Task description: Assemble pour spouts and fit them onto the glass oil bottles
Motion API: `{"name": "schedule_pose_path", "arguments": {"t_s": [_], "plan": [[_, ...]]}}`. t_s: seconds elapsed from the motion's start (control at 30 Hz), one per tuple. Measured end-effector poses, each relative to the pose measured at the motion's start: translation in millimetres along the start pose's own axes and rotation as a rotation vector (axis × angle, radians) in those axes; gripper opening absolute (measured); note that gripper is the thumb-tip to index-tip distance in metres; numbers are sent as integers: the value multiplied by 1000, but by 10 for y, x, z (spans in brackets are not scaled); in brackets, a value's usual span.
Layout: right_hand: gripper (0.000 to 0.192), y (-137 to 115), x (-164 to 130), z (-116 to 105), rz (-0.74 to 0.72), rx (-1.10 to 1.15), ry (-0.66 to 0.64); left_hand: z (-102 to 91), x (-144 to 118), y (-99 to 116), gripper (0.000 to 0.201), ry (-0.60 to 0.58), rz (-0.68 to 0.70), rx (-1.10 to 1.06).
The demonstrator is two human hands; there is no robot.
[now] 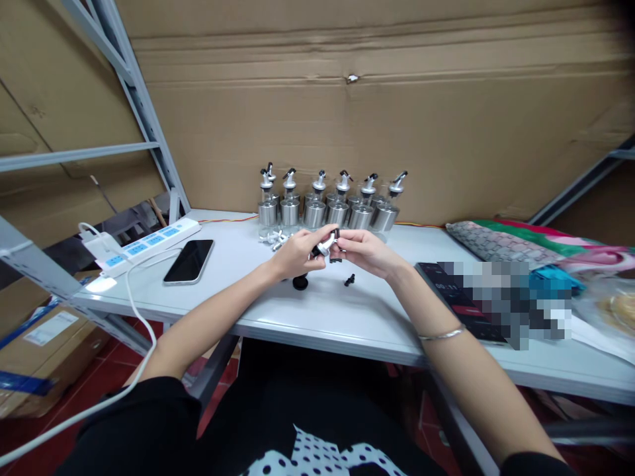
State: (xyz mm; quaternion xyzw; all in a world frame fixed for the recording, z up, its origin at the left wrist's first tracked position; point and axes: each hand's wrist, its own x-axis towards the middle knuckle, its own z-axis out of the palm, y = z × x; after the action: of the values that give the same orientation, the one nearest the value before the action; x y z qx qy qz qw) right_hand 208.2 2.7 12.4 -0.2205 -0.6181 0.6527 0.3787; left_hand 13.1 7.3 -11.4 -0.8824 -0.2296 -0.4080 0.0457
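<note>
A wall of brown corrugated cardboard sheets (pixel 377 99) is seen behind a white work table (pixel 357 311), with grey metal shelf uprights (pixel 133 86) at the left. On the red floor at the far left, a brown cardboard box with blue tape and a white label (pixel 44 337) is found; its printing is too small to be read. On the table's left end, a white power strip with blue sockets (pixel 149 241) is laid, a white charger (pixel 96 244) is plugged in beside it, and a white cable (pixel 136 311) is trailed off the table edge. Just to the right, a black smartphone with a dark screen (pixel 189 261) is placed face up.

Against the cardboard, a row of glass dispenser bottles with steel collars and pourer spouts (pixel 327 198) is lined up, and small white plastic parts (pixel 275 238) are scattered before it.

In front of the row, the left hand (pixel 297 254) and the right hand (pixel 364 251) are brought together above the table. A small silver and black pourer spout (pixel 327 244) is pinched between the curled fingertips of both hands. Below them, a round black stopper (pixel 300 283) and a small black piece (pixel 350 279) are left on the table. A thin silver bangle (pixel 441 335) is worn on the right wrist.

Further right, a dark flat device (pixel 441 284) is partly masked by blurring, so no writing can be made out. Patterned cloth in grey, green and pink (pixel 520 241) is heaped at the far right.
</note>
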Motion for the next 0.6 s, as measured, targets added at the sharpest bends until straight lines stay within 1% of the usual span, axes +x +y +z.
{"name": "schedule_pose_path", "arguments": {"t_s": [0.23, 0.4, 0.47, 0.6], "plan": [[27, 4, 2, 5, 25, -25, 23, 6, -3, 3, 62, 14, 29, 27], [36, 18, 20, -2, 21, 9, 90, 3, 2, 3, 62, 32, 11, 45], [35, 18, 26, 5, 8, 50, 102, -9, 4, 4, 62, 33, -9, 61], [28, 7, 25, 17, -1, 81, 84, -39, 11, 12, 61, 38, -45, 82]]}}
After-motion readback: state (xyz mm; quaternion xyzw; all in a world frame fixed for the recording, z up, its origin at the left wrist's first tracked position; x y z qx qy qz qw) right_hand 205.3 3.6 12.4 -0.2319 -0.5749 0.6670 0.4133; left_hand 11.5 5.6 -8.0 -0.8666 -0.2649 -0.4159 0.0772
